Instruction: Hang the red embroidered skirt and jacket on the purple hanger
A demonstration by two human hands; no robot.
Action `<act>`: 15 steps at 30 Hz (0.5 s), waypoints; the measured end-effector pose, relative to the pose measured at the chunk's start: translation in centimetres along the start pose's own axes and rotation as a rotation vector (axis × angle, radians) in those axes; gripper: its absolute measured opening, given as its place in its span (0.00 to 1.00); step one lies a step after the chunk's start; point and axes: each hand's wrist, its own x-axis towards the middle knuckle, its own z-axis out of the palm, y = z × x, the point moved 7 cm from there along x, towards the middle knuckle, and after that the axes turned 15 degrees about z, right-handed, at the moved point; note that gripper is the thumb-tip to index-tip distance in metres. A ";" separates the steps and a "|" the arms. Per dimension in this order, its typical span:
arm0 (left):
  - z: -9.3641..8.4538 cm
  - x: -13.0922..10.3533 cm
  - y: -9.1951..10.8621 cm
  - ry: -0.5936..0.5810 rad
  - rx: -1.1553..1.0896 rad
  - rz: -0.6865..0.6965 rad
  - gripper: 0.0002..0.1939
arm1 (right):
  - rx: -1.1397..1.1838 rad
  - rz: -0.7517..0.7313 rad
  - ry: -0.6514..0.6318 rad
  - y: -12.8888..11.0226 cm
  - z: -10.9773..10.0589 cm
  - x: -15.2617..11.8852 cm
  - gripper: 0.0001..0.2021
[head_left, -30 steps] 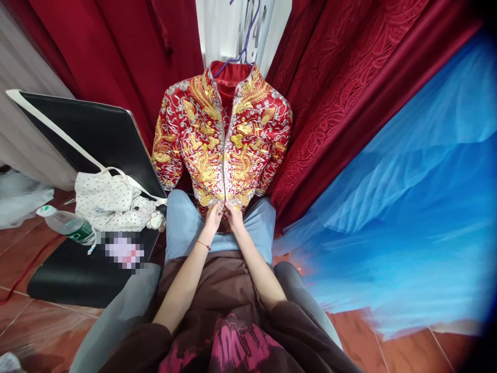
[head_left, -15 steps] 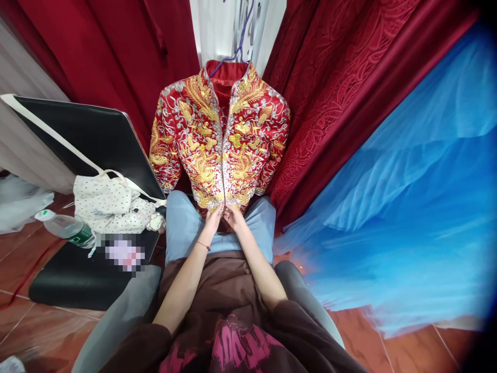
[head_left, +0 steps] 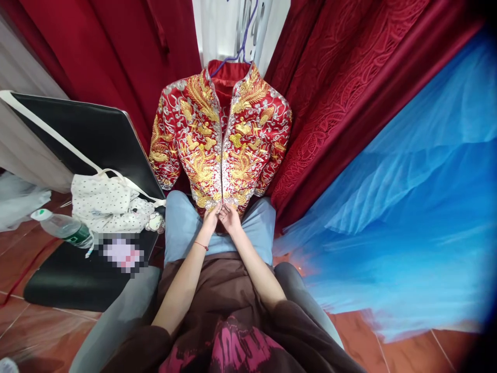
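A red jacket (head_left: 243, 147) with gold and silver embroidery hangs from a purple hanger (head_left: 244, 47) in front of me, its lower edge between my knees. My left hand (head_left: 212, 215), with a thin red string on the wrist, pinches the jacket's bottom hem just left of the front opening. Right beside it, my right hand (head_left: 230, 217) grips the hem on the other side of the opening. The fingertips of both hands nearly meet at the centre, and the jacket's front edges lie close together there. What is between the fingertips is too small to make out.
To the left a black chair (head_left: 73, 287) holds a spotted cloth bag (head_left: 103, 202), a water bottle (head_left: 64, 228) and a blurred item. Dark red curtains (head_left: 116, 57) hang behind. Blue tulle (head_left: 396, 248) spreads on the right over the tiled floor (head_left: 411, 352).
My right hand has shifted slightly left, closer to my left hand. Both hands stay at the hem, and the view has moved a little.
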 end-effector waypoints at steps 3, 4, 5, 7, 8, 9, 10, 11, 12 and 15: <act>-0.6 0.2 0.0 0.018 0.009 -0.014 0.14 | 0.011 0.025 -0.006 0.5 0.2 -0.8 0.06; -0.7 0.2 0.1 0.014 0.009 -0.020 0.14 | 0.013 0.030 -0.006 0.6 0.3 -1.0 0.06; -0.7 0.3 0.1 0.008 0.008 -0.026 0.14 | 0.014 0.033 -0.004 0.6 0.4 -1.3 0.06; -0.7 0.3 0.1 -0.004 0.007 -0.037 0.14 | 0.015 0.031 0.002 0.5 0.7 -1.7 0.06; -0.7 0.4 0.1 -0.009 0.007 -0.042 0.14 | 0.014 0.028 0.008 0.5 0.9 -1.9 0.06; -0.8 0.4 0.0 -0.011 0.008 -0.048 0.14 | 0.010 0.024 0.015 0.4 1.1 -2.1 0.06; -0.8 0.4 0.0 -0.011 0.010 -0.053 0.14 | 0.002 0.022 0.024 0.4 1.3 -2.3 0.05; -0.8 0.4 0.0 -0.012 0.011 -0.056 0.14 | -0.010 0.020 0.035 0.4 1.4 -2.4 0.05; -0.8 0.4 0.0 -0.013 0.013 -0.059 0.15 | -0.026 0.018 0.047 0.3 1.6 -2.6 0.04; -0.8 0.3 0.0 -0.024 0.015 -0.058 0.16 | -0.073 -0.018 0.091 -0.3 1.7 -3.3 0.05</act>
